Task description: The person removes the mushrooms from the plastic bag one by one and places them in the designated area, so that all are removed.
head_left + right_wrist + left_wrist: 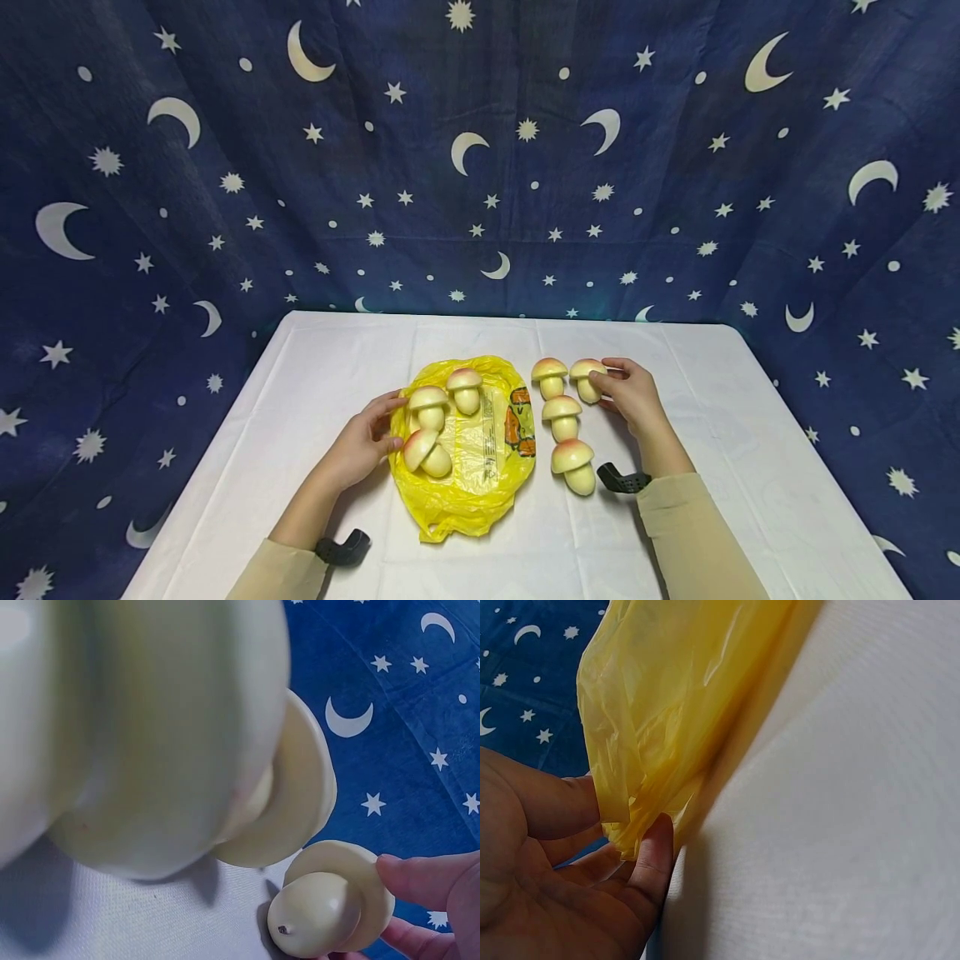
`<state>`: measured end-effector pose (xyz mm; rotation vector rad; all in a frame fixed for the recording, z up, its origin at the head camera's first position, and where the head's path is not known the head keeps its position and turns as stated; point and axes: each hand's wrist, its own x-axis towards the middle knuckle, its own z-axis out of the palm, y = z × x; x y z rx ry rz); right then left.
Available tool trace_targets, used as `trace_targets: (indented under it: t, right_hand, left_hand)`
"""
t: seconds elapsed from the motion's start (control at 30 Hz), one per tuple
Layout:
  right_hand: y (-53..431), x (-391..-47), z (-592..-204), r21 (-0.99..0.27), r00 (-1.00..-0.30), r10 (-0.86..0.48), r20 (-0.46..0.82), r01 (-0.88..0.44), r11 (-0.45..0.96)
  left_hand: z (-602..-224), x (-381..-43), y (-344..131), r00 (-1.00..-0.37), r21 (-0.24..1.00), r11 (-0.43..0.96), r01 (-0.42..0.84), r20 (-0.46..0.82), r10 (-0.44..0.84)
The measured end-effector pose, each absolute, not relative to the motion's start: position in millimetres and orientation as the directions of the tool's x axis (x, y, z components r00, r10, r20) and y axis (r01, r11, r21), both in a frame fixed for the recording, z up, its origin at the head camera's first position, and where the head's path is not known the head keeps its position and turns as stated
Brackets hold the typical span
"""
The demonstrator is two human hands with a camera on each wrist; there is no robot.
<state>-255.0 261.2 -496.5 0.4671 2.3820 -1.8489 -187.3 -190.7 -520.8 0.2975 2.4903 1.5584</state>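
A yellow plastic bag (480, 500) lies spread on the table, its mouth facing up and its rim rolled into a ring. Inside it, toward the left and back, are three toy mushrooms (427, 408) with cream stems and pink-tinged caps. At the bag's left edge my left hand (363, 442) pinches the rim; the left wrist view shows thumb and fingers on the gathered plastic (649, 795). My right hand (633, 396) grips another mushroom (315, 911) by its cap, at the back right. Three more mushrooms (562, 417) lie in a column between this one and the bag.
A white cloth covers the table (675, 367). Behind and beside it hangs a dark blue curtain (420, 167) with moons and stars. Black devices are strapped to the left wrist (343, 548) and the right wrist (624, 478).
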Motion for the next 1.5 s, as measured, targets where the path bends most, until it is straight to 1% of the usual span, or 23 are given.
trace_targets:
  t: [0.5, 0.83, 1.13, 1.5]
  right_hand:
    - [273, -250, -494, -0.935, -0.949, 0.2, -0.243, 0.284, 0.211]
    - [277, -245, -487, -0.938, -0.959, 0.203, -0.199, 0.246, 0.245]
    - [271, -238, -472, -0.94, -0.966, 0.187, -0.178, 0.223, 0.258]
    - [251, -224, -451, -0.947, -0.985, 0.119, -0.124, 0.153, 0.281]
  left_hand:
    - [-520, -187, -191, -0.962, 0.897, 0.435, 0.07, -0.054, 0.267]
    - [-520, -185, -191, -0.962, 0.893, 0.444, 0.073, -0.054, 0.267]
    - [-520, -185, -190, -0.963, 0.889, 0.451, 0.078, -0.05, 0.265]
    - [-520, -186, -189, -0.963, 0.882, 0.462, 0.09, -0.041, 0.265]
